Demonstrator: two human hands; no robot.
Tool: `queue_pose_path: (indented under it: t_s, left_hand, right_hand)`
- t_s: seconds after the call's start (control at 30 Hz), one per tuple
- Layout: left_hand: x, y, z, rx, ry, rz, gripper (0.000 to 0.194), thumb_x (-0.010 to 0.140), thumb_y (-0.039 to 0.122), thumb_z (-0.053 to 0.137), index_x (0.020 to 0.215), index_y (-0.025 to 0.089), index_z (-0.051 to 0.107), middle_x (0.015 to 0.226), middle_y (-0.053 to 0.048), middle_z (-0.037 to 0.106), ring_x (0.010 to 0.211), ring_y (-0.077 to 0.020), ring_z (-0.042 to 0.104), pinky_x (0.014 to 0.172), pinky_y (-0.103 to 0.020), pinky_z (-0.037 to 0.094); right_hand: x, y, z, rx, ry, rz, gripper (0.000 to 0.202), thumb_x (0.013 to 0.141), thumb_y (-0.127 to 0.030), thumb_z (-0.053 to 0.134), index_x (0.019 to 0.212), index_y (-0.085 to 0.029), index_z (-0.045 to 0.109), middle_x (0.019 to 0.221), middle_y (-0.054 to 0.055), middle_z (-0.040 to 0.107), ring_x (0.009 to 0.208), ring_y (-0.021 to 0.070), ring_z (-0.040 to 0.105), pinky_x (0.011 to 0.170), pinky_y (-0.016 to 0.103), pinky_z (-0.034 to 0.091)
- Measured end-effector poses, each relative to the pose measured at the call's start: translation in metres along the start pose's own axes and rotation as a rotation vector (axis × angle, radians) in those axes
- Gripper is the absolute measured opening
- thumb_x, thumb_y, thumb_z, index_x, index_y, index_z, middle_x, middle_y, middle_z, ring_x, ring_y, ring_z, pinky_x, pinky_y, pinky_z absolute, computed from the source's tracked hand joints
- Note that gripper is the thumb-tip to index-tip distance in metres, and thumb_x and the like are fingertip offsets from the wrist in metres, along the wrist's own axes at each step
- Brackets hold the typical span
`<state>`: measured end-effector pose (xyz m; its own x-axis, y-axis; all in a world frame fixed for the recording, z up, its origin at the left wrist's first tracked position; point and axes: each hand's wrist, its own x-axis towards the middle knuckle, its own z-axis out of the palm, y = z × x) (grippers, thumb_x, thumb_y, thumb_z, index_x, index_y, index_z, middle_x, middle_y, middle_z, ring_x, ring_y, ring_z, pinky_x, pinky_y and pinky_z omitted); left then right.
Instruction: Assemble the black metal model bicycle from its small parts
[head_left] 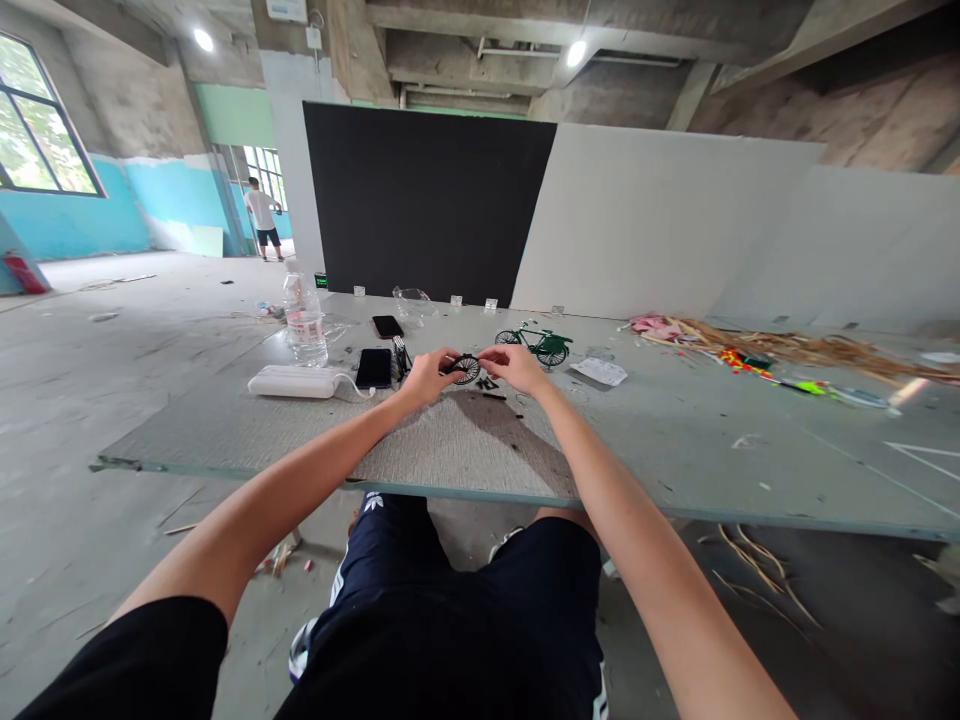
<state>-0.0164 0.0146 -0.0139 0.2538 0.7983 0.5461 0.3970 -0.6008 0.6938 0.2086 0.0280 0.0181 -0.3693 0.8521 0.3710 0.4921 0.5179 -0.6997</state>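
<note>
I have two bare hands at work over one small black spoked wheel [468,371]. The fingers of the left hand [429,378] are pinched on its left side; those of the right hand [521,368] meet its right rim, though I can't tell whether they grip or only touch. The wheel sits between both sets of fingers, above the worktop [712,430].

Just beyond and below the right fingertips I see several loose black pieces [487,384], too small to count surely. Behind the right fingers stands one green model bicycle [534,343], two wheels showing; to their right lies one whitish sheet [598,372].

Left of the left fingers I count two phones [375,369], one nearer and one farther, then one white power block [292,382] and one clear bottle [304,325]. Well beyond, one person [262,215] stands on the floor.
</note>
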Motion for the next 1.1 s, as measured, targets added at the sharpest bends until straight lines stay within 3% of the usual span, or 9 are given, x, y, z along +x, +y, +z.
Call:
queue_pose_path:
  t_s: [0.13,0.23,0.37,0.47,0.63,0.77,0.9,1.1]
  left_hand:
    - [0.002,-0.001,0.000,-0.118,0.068,-0.061,0.037,0.081,0.031,0.077,0.113,0.014,0.069,0.094,-0.010,0.075,0.069,-0.0160,0.068,0.073,-0.032,0.057]
    - [0.004,-0.002,0.002,-0.264,0.029,-0.102,0.035,0.083,0.029,0.075,0.114,0.013,0.070,0.100,-0.012,0.075,0.066,-0.0136,0.067,0.068,-0.030,0.058]
    - [0.004,-0.002,0.006,-0.481,-0.048,-0.110,0.032,0.086,0.029,0.071,0.114,0.013,0.072,0.100,-0.010,0.076,0.076,-0.0153,0.071,0.077,-0.033,0.061]
    - [0.004,-0.001,0.007,-0.515,-0.026,-0.109,0.026,0.085,0.026,0.071,0.108,0.013,0.073,0.097,-0.009,0.076,0.079,-0.0151,0.071,0.085,-0.035,0.060]
    - [0.004,0.000,0.005,-0.575,0.016,-0.111,0.018,0.083,0.022,0.070,0.098,0.011,0.070,0.091,-0.008,0.074,0.085,-0.0155,0.071,0.090,-0.036,0.058]
    - [0.003,0.002,0.003,-0.579,0.021,-0.115,0.020,0.081,0.023,0.070,0.098,0.012,0.069,0.093,-0.008,0.073,0.088,-0.0161,0.070,0.091,-0.035,0.056]
    - [0.003,0.004,0.005,-0.589,0.021,-0.077,0.022,0.077,0.022,0.071,0.097,0.013,0.070,0.103,-0.010,0.073,0.093,-0.0168,0.068,0.092,-0.033,0.052]
    - [0.004,0.010,0.002,-0.950,0.000,-0.182,0.026,0.076,0.026,0.072,0.100,0.015,0.073,0.107,-0.010,0.072,0.101,-0.0195,0.065,0.097,-0.037,0.048]
  right_hand:
    - [0.000,-0.003,-0.002,0.143,0.026,0.055,0.039,0.078,-0.052,0.075,0.095,-0.017,0.075,0.082,0.007,0.071,0.070,0.0168,0.065,0.062,0.031,0.057]
    - [-0.003,-0.008,-0.005,0.286,0.016,0.123,0.040,0.074,-0.051,0.079,0.095,-0.018,0.075,0.091,0.007,0.072,0.078,0.0165,0.065,0.066,0.030,0.059]
    - [-0.008,-0.014,-0.008,0.432,-0.059,0.166,0.037,0.070,-0.048,0.083,0.093,-0.019,0.074,0.094,0.005,0.072,0.084,0.0167,0.067,0.076,0.033,0.061]
    - [-0.009,-0.015,-0.005,0.445,-0.118,0.140,0.036,0.068,-0.044,0.086,0.092,-0.019,0.075,0.089,0.004,0.072,0.082,0.0166,0.068,0.079,0.035,0.061]
    - [-0.006,-0.015,0.002,0.374,-0.148,0.051,0.043,0.067,-0.048,0.085,0.097,-0.019,0.077,0.082,0.005,0.074,0.078,0.0182,0.070,0.079,0.038,0.060]
    - [-0.003,-0.018,0.007,0.213,-0.080,-0.065,0.043,0.068,-0.054,0.082,0.091,-0.018,0.077,0.078,0.005,0.073,0.071,0.0189,0.067,0.074,0.037,0.058]
    - [-0.005,-0.023,0.014,0.017,0.032,-0.206,0.036,0.081,-0.055,0.072,0.090,-0.020,0.074,0.092,0.008,0.073,0.081,0.0206,0.068,0.076,0.035,0.055]
    - [-0.010,-0.035,0.025,-0.154,0.094,-0.346,0.031,0.097,-0.049,0.054,0.098,-0.022,0.068,0.100,0.009,0.068,0.086,0.0205,0.065,0.072,0.033,0.055]
